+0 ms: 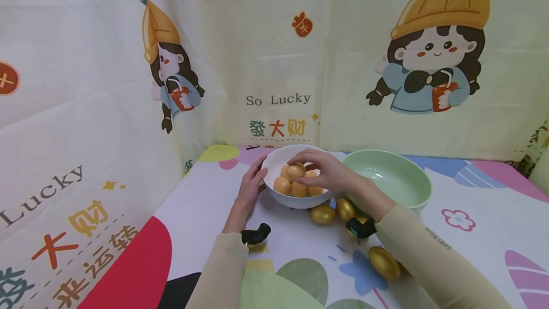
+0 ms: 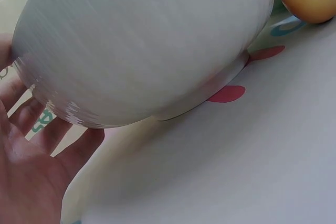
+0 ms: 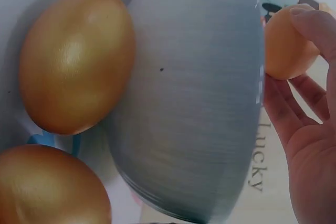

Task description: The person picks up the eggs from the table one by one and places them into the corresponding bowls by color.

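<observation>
A white bowl (image 1: 279, 199) holds several tan eggs (image 1: 282, 186). My left hand (image 1: 252, 182) grips it at the left side, thumb at the rim and fingers along the outer wall; the left wrist view shows those fingers (image 2: 86, 142) against the bowl's side. Over the bowl, my right hand (image 1: 328, 170) pinches one egg (image 1: 296, 171) between thumb and fingers. That same egg (image 3: 289, 45) appears just past the rim in the right wrist view. Whether it touches the other eggs cannot be told.
A green bowl (image 1: 422, 182) stands right of the white one, partly behind my right forearm. Several shiny gold eggs (image 1: 323, 214) lie on the patterned tablecloth in front of the bowls, one gold egg (image 1: 383, 262) nearer me by the right sleeve. A printed cloth (image 1: 274, 61) hangs behind the table.
</observation>
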Demonstrator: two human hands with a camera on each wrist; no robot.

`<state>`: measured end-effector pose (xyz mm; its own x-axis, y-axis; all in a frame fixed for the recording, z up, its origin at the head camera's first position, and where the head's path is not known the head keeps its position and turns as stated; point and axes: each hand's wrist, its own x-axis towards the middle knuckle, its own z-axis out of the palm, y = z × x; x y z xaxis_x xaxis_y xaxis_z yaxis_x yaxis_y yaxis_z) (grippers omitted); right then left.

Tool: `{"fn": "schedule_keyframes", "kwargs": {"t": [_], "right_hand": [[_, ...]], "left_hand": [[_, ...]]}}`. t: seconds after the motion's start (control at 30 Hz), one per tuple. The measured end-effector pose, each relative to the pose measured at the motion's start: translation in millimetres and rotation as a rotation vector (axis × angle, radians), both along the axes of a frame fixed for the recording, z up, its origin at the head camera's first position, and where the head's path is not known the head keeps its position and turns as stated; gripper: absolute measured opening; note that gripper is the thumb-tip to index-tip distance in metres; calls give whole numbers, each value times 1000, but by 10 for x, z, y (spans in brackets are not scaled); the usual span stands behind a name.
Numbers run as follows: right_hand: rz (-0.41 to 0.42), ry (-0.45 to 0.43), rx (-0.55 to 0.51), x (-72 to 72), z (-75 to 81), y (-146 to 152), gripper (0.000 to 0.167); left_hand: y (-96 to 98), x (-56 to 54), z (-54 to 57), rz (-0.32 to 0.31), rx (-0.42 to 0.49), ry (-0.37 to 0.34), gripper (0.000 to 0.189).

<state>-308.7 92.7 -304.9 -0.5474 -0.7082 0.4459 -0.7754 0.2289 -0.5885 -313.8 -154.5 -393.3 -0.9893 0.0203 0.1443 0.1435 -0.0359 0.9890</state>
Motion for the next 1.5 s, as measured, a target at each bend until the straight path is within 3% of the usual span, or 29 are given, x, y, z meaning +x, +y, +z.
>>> {"fn": "schedule_keyframes", "kwargs": {"t": [0.33,0.57,0.97,1.17,1.5], "right_hand": [[-61,-50,45,-230,-70,-55,41],[-138,-7,196,-347,-140,-100,33],[-274,52,421,-395,-164,-184,34],[-331,32,484,-419,-171,-235,35],[-320,57,550,-396,-187,-271,34]], "left_hand": [[-6,7,15,10,4,-3,52],[8,6,11,13,6,-6,53],[19,11,12,17,1,-13,54],[18,18,13,16,0,-15,53],[14,20,27,11,3,-16,54]]}}
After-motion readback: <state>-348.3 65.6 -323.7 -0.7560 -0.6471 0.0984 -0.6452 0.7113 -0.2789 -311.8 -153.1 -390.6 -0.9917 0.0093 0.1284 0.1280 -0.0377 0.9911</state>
